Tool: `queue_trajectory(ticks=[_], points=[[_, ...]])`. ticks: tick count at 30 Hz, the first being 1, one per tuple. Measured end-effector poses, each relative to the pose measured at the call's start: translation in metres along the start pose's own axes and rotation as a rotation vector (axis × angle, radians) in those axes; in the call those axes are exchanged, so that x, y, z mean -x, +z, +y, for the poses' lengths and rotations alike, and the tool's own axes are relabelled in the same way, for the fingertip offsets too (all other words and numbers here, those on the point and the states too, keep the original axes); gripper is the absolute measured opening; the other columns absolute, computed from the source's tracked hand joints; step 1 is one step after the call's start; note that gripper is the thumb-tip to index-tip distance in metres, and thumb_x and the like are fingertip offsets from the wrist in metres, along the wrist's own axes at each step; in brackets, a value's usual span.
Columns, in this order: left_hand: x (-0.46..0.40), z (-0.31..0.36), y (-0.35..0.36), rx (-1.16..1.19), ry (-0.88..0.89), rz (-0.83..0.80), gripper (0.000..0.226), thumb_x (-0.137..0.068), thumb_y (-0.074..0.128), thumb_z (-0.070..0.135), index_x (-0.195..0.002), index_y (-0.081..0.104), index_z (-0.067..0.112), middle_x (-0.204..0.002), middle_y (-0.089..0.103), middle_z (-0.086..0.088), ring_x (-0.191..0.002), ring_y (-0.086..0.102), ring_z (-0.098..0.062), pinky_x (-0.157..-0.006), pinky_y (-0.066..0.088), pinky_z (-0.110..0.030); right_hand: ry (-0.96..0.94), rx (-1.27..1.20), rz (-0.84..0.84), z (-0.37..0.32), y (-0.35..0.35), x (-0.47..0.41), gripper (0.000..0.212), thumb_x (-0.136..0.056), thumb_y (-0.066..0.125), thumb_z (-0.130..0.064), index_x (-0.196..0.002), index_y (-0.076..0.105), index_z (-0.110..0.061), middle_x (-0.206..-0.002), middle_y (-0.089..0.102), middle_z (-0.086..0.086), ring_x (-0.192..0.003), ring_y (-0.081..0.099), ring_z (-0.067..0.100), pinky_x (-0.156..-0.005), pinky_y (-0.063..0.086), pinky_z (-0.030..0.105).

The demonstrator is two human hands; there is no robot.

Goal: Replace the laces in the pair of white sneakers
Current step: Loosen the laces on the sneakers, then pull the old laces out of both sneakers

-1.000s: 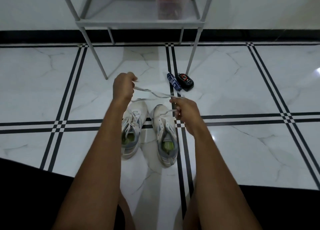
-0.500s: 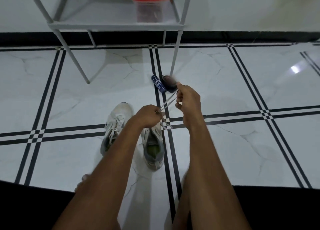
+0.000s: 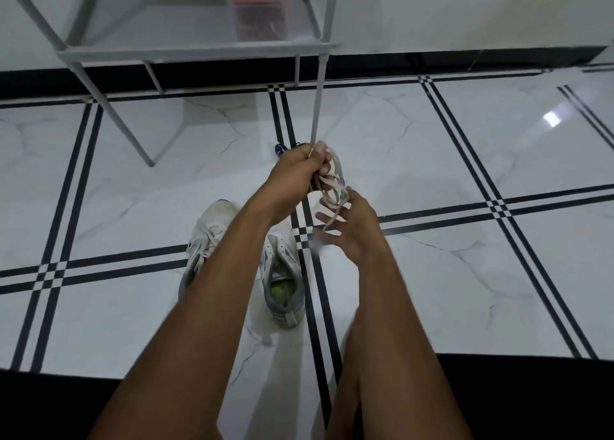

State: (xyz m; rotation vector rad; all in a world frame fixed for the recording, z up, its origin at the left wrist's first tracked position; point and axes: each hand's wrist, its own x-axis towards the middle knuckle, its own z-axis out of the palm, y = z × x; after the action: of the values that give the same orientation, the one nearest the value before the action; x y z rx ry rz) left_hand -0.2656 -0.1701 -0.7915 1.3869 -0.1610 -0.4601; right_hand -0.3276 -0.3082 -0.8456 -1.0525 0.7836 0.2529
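Two white sneakers stand side by side on the marble floor. The left sneaker (image 3: 206, 237) still has a lace through its eyelets; the right sneaker (image 3: 285, 283) shows a green insole and bare eyelets, partly behind my left forearm. My left hand (image 3: 297, 170) is raised above the shoes, closed around a bunched white lace (image 3: 334, 187). Loops of that lace hang down onto my right hand (image 3: 352, 227), whose fingers are spread just below the bundle, touching the dangling loops.
A grey metal rack (image 3: 196, 52) stands by the wall, one leg just behind my left hand, with a red-lidded plastic container (image 3: 259, 8) on its shelf. A small blue object (image 3: 280, 148) peeks out on the floor behind my left hand. My dark-clothed legs fill the bottom edge.
The lace was stretched between both hands; now it is gathered into a bunch in my left hand, which rose and moved right. My right hand let go and dropped below with fingers spread.
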Motion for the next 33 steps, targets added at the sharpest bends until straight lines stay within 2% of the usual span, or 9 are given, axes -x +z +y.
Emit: queue_trajectory(ticks=[3,6,10,12,16,21,25,30,33], points=[[-0.008,-0.022,0.007,0.237,-0.067,0.068,0.032,-0.113,0.043,0.033,-0.099,0.057,0.007,-0.074,0.052,0.001,-0.07,0.054,-0.017,-0.073,0.053,-0.032,-0.01,-0.263,-0.044,-0.001,0.0,-0.002,0.04,-0.111,0.05,-0.038,-0.129,0.068,-0.007,-0.114,0.075,0.015,-0.099,0.073,0.031,-0.083,0.065,0.047],[-0.008,-0.057,0.004,-0.197,-0.201,0.101,0.033,-0.111,0.044,0.041,-0.116,0.065,0.015,-0.104,0.069,0.0,-0.097,0.067,-0.021,-0.084,0.055,-0.036,-0.176,-0.102,0.177,-0.002,-0.002,-0.013,0.03,-0.11,0.047,-0.032,-0.121,0.068,-0.013,-0.116,0.071,0.01,-0.095,0.068,0.022,-0.083,0.059,0.038],[-0.005,-0.106,-0.002,-0.749,-0.344,-0.117,0.059,-0.106,0.056,0.036,-0.16,0.036,0.021,-0.163,0.038,-0.005,-0.143,0.045,-0.025,-0.104,0.038,-0.026,-0.232,0.47,0.352,0.013,-0.015,-0.023,0.061,-0.1,0.045,-0.046,-0.161,0.039,-0.044,-0.174,0.027,-0.005,-0.157,0.03,0.028,-0.126,0.027,0.057],[0.001,-0.117,0.0,-0.749,-0.283,-0.026,0.051,-0.105,0.059,0.029,-0.154,0.046,0.02,-0.156,0.048,-0.007,-0.133,0.055,-0.024,-0.102,0.042,-0.026,-0.241,0.506,0.391,0.026,-0.018,-0.02,0.05,-0.099,0.05,-0.041,-0.149,0.058,-0.039,-0.163,0.047,-0.005,-0.148,0.042,0.024,-0.122,0.033,0.055],[0.017,-0.121,-0.002,-0.331,-0.25,0.218,0.013,-0.102,0.062,0.019,-0.106,0.074,0.017,-0.096,0.079,-0.001,-0.085,0.077,-0.021,-0.08,0.061,-0.034,-0.359,0.405,0.364,0.052,-0.01,-0.011,0.022,-0.092,0.059,-0.025,-0.076,0.071,-0.018,-0.074,0.073,-0.009,-0.075,0.068,0.019,-0.076,0.056,0.042],[0.047,-0.114,-0.034,-0.588,-0.168,0.4,0.013,-0.098,0.062,0.023,-0.096,0.074,0.02,-0.087,0.071,0.01,-0.076,0.068,-0.004,-0.07,0.052,-0.018,-0.371,0.484,0.23,0.081,0.021,-0.007,0.019,-0.092,0.064,-0.025,-0.079,0.076,-0.02,-0.08,0.076,-0.003,-0.083,0.072,0.017,-0.079,0.057,0.035],[0.089,-0.141,-0.067,-1.263,-0.337,0.452,0.036,-0.1,0.049,0.043,-0.109,0.064,0.012,-0.108,0.063,-0.01,-0.097,0.065,-0.032,-0.083,0.057,-0.044,-0.336,0.757,0.147,0.11,0.034,-0.001,0.034,-0.096,0.06,-0.031,-0.064,0.061,-0.018,-0.068,0.063,-0.004,-0.069,0.059,0.012,-0.066,0.043,0.032],[0.109,-0.159,-0.078,-0.659,-0.402,0.394,0.025,-0.099,0.053,0.019,-0.114,0.071,0.012,-0.108,0.073,-0.001,-0.099,0.068,-0.022,-0.085,0.053,-0.033,-0.305,0.97,0.079,0.136,0.036,-0.002,0.031,-0.098,0.049,-0.037,-0.089,0.074,-0.02,-0.1,0.076,0.0,-0.1,0.067,0.025,-0.083,0.046,0.033],[0.127,-0.151,-0.09,-0.76,-0.16,0.59,0.023,-0.094,0.054,0.023,-0.109,0.07,0.024,-0.096,0.075,0.005,-0.087,0.07,-0.018,-0.08,0.059,-0.038,-0.292,0.93,0.11,0.13,0.041,0.0,0.041,-0.096,0.056,-0.041,-0.126,0.074,-0.02,-0.133,0.071,0.004,-0.129,0.061,0.03,-0.104,0.047,0.035]])
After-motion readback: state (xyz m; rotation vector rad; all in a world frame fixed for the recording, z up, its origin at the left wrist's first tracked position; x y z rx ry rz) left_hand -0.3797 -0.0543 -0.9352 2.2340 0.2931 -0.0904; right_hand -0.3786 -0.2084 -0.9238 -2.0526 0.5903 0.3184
